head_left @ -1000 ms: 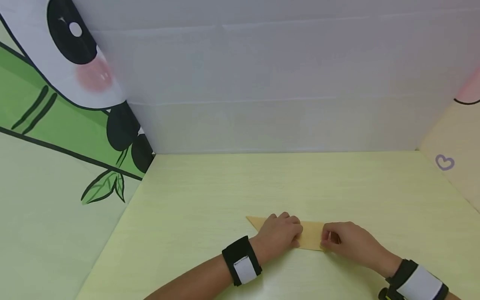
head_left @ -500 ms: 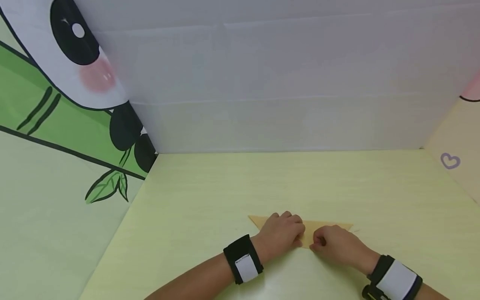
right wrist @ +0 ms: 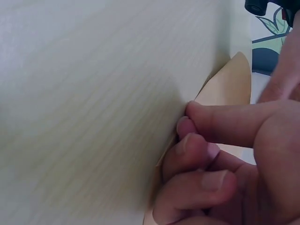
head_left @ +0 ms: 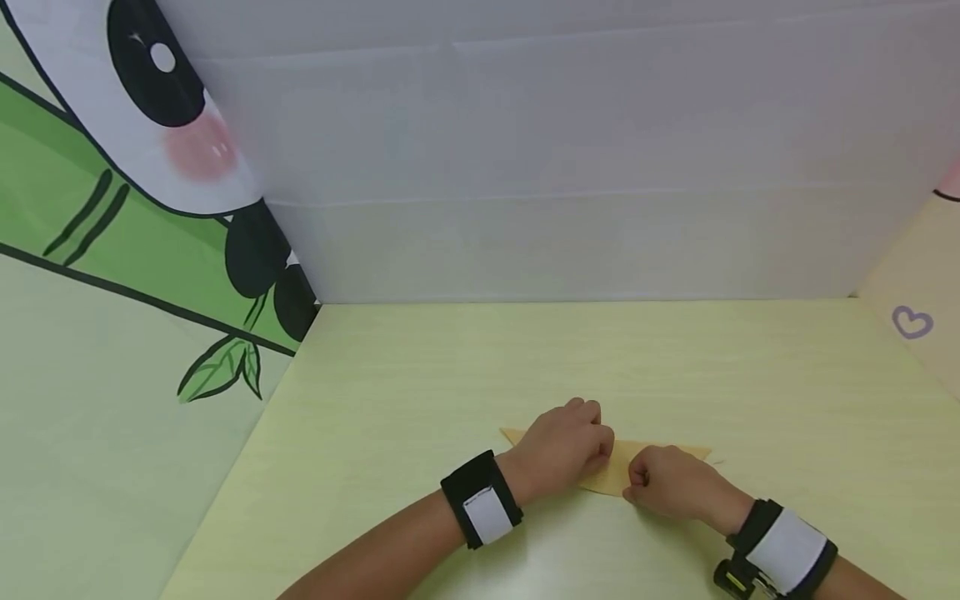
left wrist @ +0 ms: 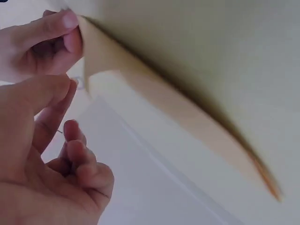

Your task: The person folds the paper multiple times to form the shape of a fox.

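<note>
A folded sheet of yellow-tan paper [head_left: 618, 468] lies on the table, its pointed ends showing to either side of the hands. My right hand [head_left: 675, 483] pinches its near edge between thumb and forefinger; the right wrist view shows those fingertips on the edge of the paper [right wrist: 229, 84], other fingers curled in below. Over the left part of the sheet is my left hand [head_left: 558, 446], covering some of it. From the left wrist, the left hand [left wrist: 28, 150] has thumb and forefinger tips together just beside the paper [left wrist: 108, 51], its other fingers loosely bent, with nothing seen in them.
The pale wood-grain table [head_left: 420, 367] meets a plain light wall [head_left: 525, 208] at the back. A cartoon panel with a green stalk [head_left: 135, 200] stands at the left, another with a purple heart [head_left: 912, 322] at the right. Both wrists wear black bands [head_left: 482, 500].
My right hand slid left along the paper's near edge, uncovering the right point. Lately my left hand has risen a little and shifted away from the near edge, showing more of it.
</note>
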{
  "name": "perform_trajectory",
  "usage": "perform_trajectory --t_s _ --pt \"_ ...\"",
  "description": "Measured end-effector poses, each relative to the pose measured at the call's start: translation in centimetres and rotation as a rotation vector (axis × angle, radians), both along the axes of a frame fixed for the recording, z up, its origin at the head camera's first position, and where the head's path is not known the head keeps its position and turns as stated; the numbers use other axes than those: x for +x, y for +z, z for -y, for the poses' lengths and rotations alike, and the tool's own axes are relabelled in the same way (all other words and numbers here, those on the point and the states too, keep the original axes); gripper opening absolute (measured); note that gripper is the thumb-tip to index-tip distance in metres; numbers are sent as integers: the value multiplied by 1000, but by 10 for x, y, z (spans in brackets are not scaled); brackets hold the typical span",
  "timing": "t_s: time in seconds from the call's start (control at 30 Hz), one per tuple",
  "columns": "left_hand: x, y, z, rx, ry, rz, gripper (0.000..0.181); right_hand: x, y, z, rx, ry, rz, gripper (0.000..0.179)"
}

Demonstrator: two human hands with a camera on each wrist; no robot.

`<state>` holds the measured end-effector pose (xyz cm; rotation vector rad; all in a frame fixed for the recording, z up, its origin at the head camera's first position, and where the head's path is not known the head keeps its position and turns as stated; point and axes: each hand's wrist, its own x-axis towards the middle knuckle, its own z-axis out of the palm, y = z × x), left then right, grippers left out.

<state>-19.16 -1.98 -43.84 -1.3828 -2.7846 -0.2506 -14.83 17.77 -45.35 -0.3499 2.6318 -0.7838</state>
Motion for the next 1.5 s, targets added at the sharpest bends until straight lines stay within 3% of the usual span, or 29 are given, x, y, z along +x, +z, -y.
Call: perform_trajectory --t_s 0.07,0.23,0.37,0.47,0.77,1.17,1.5 --pt "6 8 -4 37 18 93 9 0 0 -1 -14 11 -3 40" --pt "20 16 -15 93 68 450 24 -1 1 -5 -31 36 -32 41" --pt "19 9 -18 56 137 544 44 -1 1 -5 -42 57 -45 41" --pt "15 3 -18 17 204 588 49 0 1 -5 -52 66 -35 39" --pt "7 -6 -22 -34 235 619 53 -2 -1 -3 -35 36 -21 38" --pt "7 -4 -25 -73 319 618 54 -1 -6 -4 -64 52 -17 37" --pt "5 -4 -17 -78 340 625 52 -1 -5 -3 -52 32 -8 36"
